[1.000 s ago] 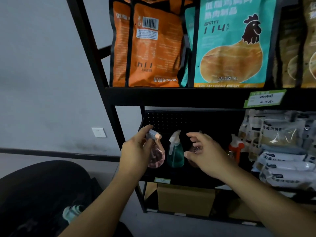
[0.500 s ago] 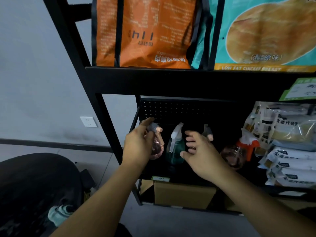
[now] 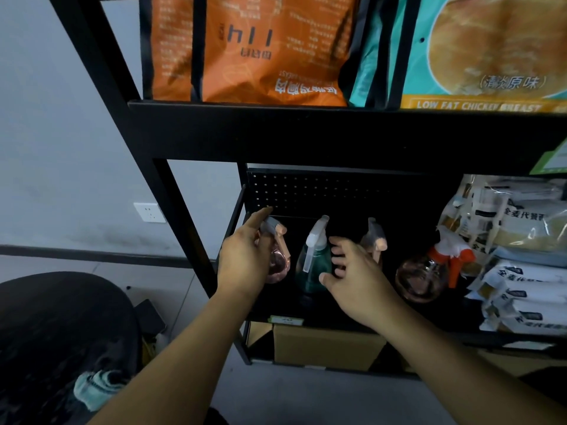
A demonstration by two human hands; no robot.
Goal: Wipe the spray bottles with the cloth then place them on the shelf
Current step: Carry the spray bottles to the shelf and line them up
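Left hand (image 3: 245,259) grips pink bottle (image 3: 277,265); right hand (image 3: 352,274) fingers spread by green bottle (image 3: 313,265). Light, slick plastic; best gripped at neck.

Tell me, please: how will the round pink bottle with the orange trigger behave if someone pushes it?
The pink bottle with the orange trigger looks clear and empty, so probably light. Its round belly under a tall sprayer suggests that it may tip, then roll along the shelf.

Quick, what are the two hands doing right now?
Left hand: grips the pink bottle.
Right hand: open, fingers spread, holding nothing.
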